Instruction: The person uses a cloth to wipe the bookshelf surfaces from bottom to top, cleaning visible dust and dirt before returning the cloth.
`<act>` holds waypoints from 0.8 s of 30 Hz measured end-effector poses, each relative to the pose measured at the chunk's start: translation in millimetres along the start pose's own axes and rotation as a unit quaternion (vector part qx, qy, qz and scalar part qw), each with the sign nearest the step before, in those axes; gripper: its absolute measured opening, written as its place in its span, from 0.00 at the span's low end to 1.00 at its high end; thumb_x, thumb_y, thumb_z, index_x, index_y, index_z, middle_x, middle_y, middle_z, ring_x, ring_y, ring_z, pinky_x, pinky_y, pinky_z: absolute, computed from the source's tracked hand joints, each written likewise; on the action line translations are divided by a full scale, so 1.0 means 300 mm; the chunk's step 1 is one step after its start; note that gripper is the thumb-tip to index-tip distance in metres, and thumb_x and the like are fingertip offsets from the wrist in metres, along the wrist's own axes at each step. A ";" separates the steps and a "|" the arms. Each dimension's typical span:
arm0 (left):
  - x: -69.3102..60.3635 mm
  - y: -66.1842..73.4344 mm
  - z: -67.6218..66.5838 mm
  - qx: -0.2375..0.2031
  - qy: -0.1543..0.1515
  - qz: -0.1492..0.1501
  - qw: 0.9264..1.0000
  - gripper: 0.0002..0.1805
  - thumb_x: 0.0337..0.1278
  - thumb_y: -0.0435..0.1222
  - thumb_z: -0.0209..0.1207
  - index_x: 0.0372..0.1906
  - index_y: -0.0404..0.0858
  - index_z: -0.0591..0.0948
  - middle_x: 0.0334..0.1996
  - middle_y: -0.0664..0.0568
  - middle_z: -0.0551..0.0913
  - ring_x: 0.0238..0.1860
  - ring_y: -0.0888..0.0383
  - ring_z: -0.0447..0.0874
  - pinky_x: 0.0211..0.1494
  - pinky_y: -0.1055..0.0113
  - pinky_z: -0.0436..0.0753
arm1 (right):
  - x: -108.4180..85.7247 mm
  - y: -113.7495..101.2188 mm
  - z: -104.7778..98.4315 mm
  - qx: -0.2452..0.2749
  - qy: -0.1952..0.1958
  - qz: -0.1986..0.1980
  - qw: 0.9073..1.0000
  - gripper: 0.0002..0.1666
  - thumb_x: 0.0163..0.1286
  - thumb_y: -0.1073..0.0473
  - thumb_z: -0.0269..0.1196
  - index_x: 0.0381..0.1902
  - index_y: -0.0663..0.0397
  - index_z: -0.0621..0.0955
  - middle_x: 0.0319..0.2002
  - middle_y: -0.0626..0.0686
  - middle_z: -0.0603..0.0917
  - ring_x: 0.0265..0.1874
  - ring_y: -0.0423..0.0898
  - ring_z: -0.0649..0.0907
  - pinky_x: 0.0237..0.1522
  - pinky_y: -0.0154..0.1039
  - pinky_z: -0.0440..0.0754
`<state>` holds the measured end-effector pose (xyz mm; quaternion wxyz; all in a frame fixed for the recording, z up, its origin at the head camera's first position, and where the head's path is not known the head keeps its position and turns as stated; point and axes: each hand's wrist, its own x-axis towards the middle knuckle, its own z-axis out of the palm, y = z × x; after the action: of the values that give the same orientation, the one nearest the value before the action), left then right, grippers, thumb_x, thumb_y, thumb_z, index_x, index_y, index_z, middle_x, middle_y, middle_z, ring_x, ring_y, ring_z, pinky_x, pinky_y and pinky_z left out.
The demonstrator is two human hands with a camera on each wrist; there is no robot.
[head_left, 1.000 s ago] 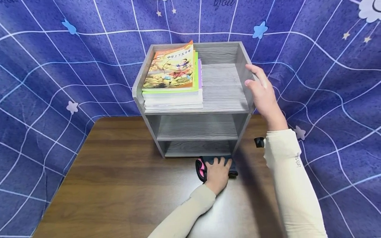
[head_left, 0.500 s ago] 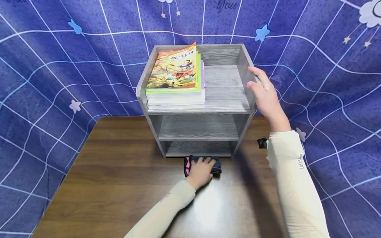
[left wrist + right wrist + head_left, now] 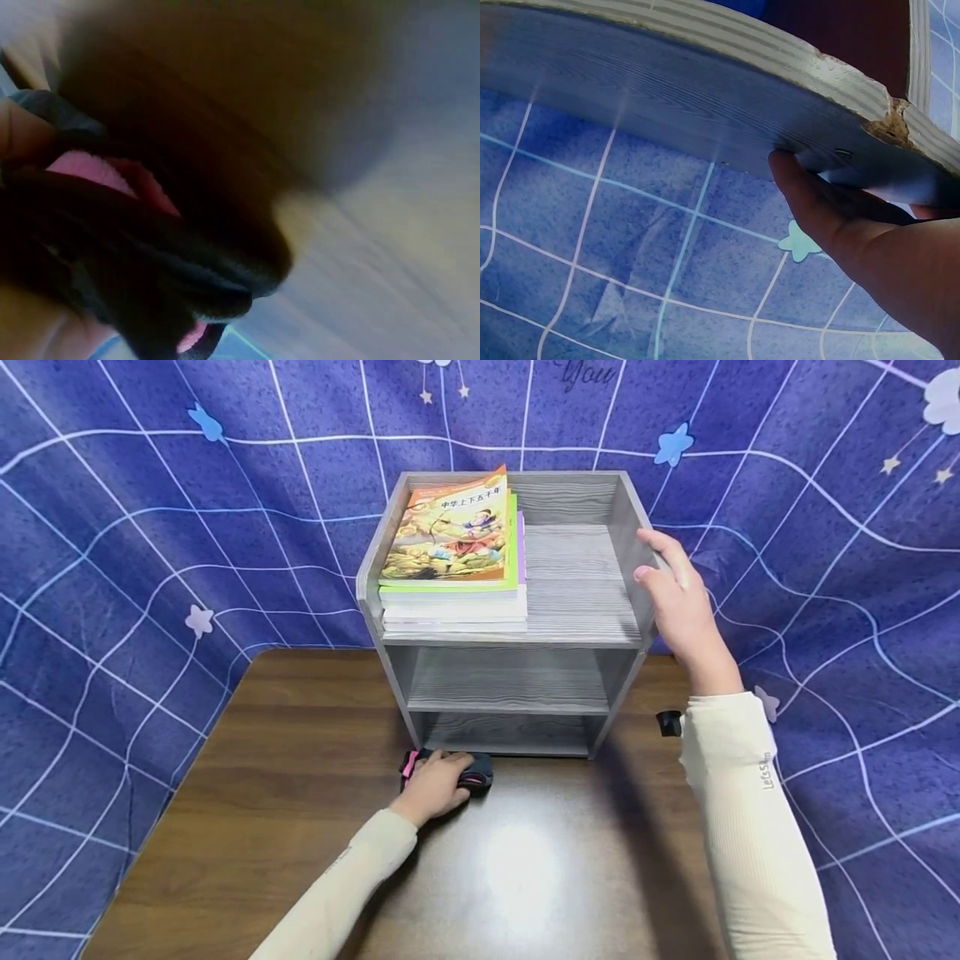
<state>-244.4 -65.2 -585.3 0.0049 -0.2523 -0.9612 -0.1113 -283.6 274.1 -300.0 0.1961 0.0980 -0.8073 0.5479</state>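
Note:
My left hand (image 3: 435, 785) holds a dark folded cloth (image 3: 480, 770) with pink showing, on the wooden table by the front left foot of the grey bookshelf (image 3: 510, 702). In the left wrist view, the cloth (image 3: 187, 255) is bunched between thumb and fingers, its pink inner side (image 3: 97, 171) partly exposed. My right hand (image 3: 678, 610) grips the front edge of the shelf's right side panel. The right wrist view has that hand (image 3: 870, 247) against the panel (image 3: 667, 90), whose edge is chipped.
A stack of books (image 3: 453, 602), with an illustrated cover on top, lies on the left of the top shelf. A small black object (image 3: 668, 722) is by the right sleeve. Blue patterned fabric (image 3: 150, 568) hangs around the wooden table (image 3: 247, 810).
My left hand has slid the cloth leftward along the table, from the shelf's front right to its front left. My right hand stays on the side panel. The head view shifts slightly.

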 end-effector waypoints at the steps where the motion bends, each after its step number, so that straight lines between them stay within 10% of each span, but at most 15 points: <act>1: -0.008 -0.013 -0.004 -0.004 0.001 -0.006 1.000 0.32 0.49 0.41 0.68 0.64 0.42 0.79 0.62 0.51 0.81 0.59 0.45 0.76 0.50 0.39 0.76 | 0.001 0.000 0.001 0.002 -0.001 0.001 1.000 0.31 0.73 0.56 0.51 0.74 0.49 0.70 0.69 0.57 0.70 0.55 0.45 0.72 0.54 0.36 0.69; 13: -0.118 -0.071 -0.045 0.008 -0.019 -0.058 0.998 0.40 0.45 0.34 0.71 0.70 0.42 0.73 0.66 0.44 0.76 0.61 0.41 0.73 0.50 0.36 0.75 | 0.004 0.009 0.007 0.016 0.017 0.006 1.000 0.31 0.73 0.57 0.50 0.73 0.48 0.70 0.67 0.58 0.72 0.53 0.45 0.74 0.51 0.36 0.70; 24: -0.106 0.010 -0.017 0.046 0.143 0.029 0.988 0.28 0.31 0.25 0.67 0.47 0.37 0.76 0.41 0.45 0.77 0.43 0.43 0.77 0.37 0.50 0.77 | 0.006 0.016 0.018 0.013 0.022 0.000 1.000 0.31 0.72 0.57 0.49 0.73 0.49 0.71 0.68 0.57 0.72 0.54 0.46 0.74 0.52 0.37 0.70</act>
<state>-215.4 -79.2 -581.8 0.1570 -0.2608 -0.9471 -0.1016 -288.3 271.1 -305.1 0.2121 0.0887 -0.7956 0.5605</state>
